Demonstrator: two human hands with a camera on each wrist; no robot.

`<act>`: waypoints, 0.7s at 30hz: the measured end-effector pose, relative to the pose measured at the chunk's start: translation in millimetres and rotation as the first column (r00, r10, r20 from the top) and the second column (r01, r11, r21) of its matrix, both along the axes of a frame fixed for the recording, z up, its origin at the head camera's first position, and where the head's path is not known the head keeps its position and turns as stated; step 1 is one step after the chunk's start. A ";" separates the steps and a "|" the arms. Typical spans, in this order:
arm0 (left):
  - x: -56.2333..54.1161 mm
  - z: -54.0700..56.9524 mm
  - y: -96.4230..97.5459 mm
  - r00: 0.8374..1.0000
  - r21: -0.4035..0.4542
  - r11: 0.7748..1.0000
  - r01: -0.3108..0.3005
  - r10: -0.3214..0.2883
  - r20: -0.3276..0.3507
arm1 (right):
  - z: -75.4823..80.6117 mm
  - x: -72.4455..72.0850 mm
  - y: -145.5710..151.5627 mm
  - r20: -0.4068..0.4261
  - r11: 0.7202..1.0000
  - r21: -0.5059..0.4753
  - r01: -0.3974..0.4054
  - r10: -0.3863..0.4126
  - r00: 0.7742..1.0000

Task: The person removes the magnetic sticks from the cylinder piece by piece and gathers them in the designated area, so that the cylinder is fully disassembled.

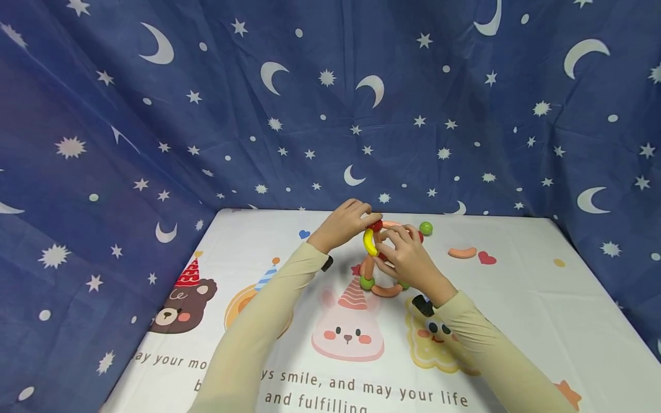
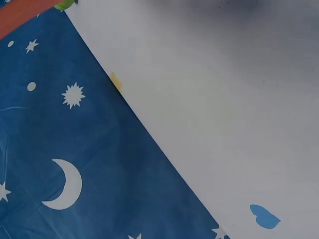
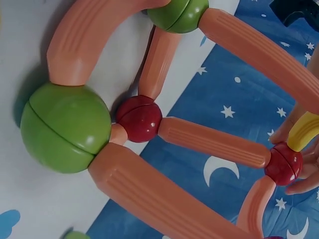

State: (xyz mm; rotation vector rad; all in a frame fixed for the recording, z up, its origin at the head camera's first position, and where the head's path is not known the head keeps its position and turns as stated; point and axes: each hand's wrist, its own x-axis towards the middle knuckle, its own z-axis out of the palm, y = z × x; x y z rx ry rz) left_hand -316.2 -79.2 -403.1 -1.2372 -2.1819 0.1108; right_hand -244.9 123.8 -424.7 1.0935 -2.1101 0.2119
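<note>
A frame of orange rods [image 3: 214,142], green balls [image 3: 65,127] and red balls [image 3: 139,118] stands on the printed tablecloth in front of me. My left hand [image 1: 347,225] reaches in from the left and pinches a red ball [image 1: 377,225] at the top. From that ball a yellow curved rod [image 1: 369,242] bows down toward my right hand [image 1: 408,258]. The right hand's curled fingers hold the rod's lower end and cover part of the frame. In the right wrist view, left-hand fingers [image 3: 304,185] wrap the red ball beside the yellow rod.
A loose orange curved rod [image 1: 462,253] lies right of the frame. A green ball [image 1: 426,228] sits behind it, close to the table's back edge. A blue curtain [image 1: 320,137] with moons and stars rises behind the white tablecloth [image 1: 542,321].
</note>
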 end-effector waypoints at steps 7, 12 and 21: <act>-1.6 -1.8 1.4 1.000 0.006 1.000 0.010 -0.010 -0.002 | 0.9 1.6 6.2 0.004 0.999 -0.035 -0.006 0.006 1.000; -0.1 -1.0 1.8 1.000 0.021 1.000 0.002 -0.002 -0.002 | 0.6 1.4 9.5 0.020 0.999 -0.040 -0.002 0.002 1.000; 2.9 -0.1 5.1 1.000 0.029 0.999 -0.015 0.014 0.019 | -2.2 1.0 6.3 0.011 0.999 0.007 0.038 -0.038 0.999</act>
